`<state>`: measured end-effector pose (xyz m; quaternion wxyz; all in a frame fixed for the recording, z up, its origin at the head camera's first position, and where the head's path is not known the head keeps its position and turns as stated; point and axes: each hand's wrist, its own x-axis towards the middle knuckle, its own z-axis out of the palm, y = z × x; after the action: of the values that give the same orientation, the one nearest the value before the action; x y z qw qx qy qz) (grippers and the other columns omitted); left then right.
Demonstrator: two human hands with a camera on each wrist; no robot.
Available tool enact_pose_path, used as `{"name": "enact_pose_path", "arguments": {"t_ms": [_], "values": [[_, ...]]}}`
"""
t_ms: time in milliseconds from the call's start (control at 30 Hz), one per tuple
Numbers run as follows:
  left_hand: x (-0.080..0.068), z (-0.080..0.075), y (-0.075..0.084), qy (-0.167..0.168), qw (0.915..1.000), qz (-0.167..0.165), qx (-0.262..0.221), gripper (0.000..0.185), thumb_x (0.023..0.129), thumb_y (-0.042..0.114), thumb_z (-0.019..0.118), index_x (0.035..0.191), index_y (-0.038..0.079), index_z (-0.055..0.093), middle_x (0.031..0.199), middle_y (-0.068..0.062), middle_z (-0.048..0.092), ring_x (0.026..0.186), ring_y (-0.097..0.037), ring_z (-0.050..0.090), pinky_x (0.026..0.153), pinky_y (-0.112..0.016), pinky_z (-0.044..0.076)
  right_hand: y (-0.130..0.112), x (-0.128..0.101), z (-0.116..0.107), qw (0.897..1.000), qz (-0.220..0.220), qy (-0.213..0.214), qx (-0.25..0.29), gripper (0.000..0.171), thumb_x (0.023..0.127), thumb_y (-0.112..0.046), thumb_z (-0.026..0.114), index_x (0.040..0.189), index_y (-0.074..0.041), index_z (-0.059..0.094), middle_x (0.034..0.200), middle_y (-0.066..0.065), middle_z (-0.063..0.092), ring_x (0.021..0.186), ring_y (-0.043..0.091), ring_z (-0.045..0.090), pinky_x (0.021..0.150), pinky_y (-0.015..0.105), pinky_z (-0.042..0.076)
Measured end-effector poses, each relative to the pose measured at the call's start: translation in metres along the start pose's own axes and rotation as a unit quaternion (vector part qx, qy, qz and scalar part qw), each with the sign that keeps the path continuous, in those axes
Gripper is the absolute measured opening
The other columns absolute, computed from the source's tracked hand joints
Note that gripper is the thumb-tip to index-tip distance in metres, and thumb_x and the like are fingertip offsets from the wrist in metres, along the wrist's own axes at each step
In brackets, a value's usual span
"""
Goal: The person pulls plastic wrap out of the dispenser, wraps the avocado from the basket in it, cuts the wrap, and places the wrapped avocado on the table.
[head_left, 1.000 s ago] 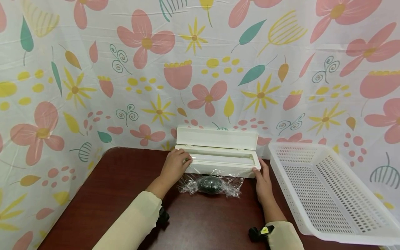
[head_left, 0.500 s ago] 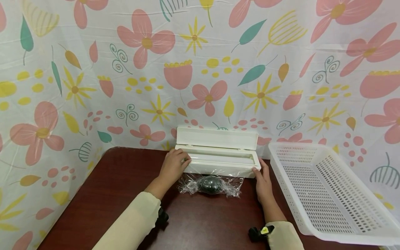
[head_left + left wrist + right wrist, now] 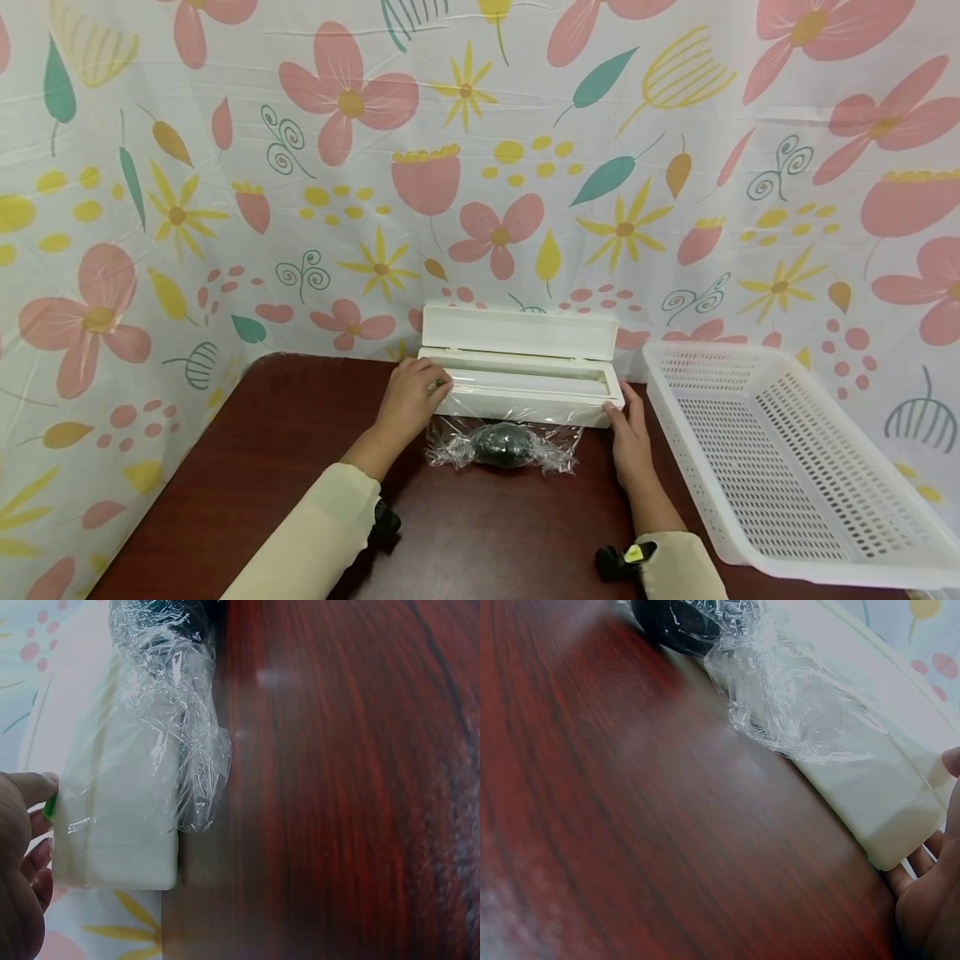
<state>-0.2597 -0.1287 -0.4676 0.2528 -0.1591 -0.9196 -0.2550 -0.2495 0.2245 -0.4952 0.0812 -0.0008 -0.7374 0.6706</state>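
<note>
Nothing had shifted: the left hand point(image 3: 411, 398) still gripped the open wrap dispenser point(image 3: 525, 385), the right hand point(image 3: 628, 433) flat against its end.

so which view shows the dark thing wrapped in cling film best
The head view: the whole dark wrapped object lies on the table before the dispenser box, between both hands. The left wrist view catches only its edge under crumpled film at the top; the right wrist view shows part of it, cut off at the top.
</note>
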Motion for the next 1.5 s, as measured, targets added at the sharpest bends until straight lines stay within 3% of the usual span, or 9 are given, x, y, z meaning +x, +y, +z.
{"name": "enact_pose_path", "arguments": {"t_ms": [400,767,1200,1500], "values": [[-0.003,-0.001,-0.003,0.008,0.9998,-0.007,-0.015,0.006,0.09,0.023,0.076,0.088,0.017,0.077,0.087,0.0,0.067,0.095,-0.025,0.059,0.09,-0.039,0.047,0.0,0.0,0.001,1.0,0.001,0.004,-0.008,0.059,0.108,-0.017,0.046,0.16,-0.007,0.021,0.165,0.012,0.026,0.142,0.015,0.031,0.096,0.003,0.031],[-0.006,-0.002,-0.005,0.03,0.9984,-0.022,-0.041,0.004,0.087,0.02,0.08,0.086,0.016,0.078,0.087,-0.001,0.07,0.094,-0.027,0.061,0.087,-0.043,0.05,0.0,-0.002,0.002,1.0,0.006,0.005,-0.016,0.057,0.108,-0.017,0.044,0.16,-0.011,0.022,0.164,0.009,0.028,0.136,0.007,0.034,0.096,0.003,0.031],[-0.01,0.003,-0.009,0.045,0.992,-0.08,-0.087,0.005,0.088,0.02,0.079,0.092,0.017,0.08,0.091,0.0,0.071,0.098,-0.024,0.058,0.081,-0.038,0.051,-0.002,-0.001,0.001,1.0,0.003,0.005,-0.015,0.057,0.108,-0.016,0.045,0.16,-0.01,0.023,0.164,0.01,0.027,0.146,0.019,0.029,0.096,0.001,0.03],[-0.013,0.007,-0.006,0.071,0.9832,-0.118,-0.119,0.009,0.087,0.022,0.08,0.095,0.016,0.08,0.098,-0.003,0.073,0.102,-0.025,0.061,0.085,-0.042,0.053,-0.002,0.0,0.0,1.0,0.007,0.004,-0.012,0.057,0.108,-0.017,0.045,0.161,-0.012,0.023,0.165,0.009,0.027,0.144,0.015,0.03,0.096,0.002,0.031]]}}
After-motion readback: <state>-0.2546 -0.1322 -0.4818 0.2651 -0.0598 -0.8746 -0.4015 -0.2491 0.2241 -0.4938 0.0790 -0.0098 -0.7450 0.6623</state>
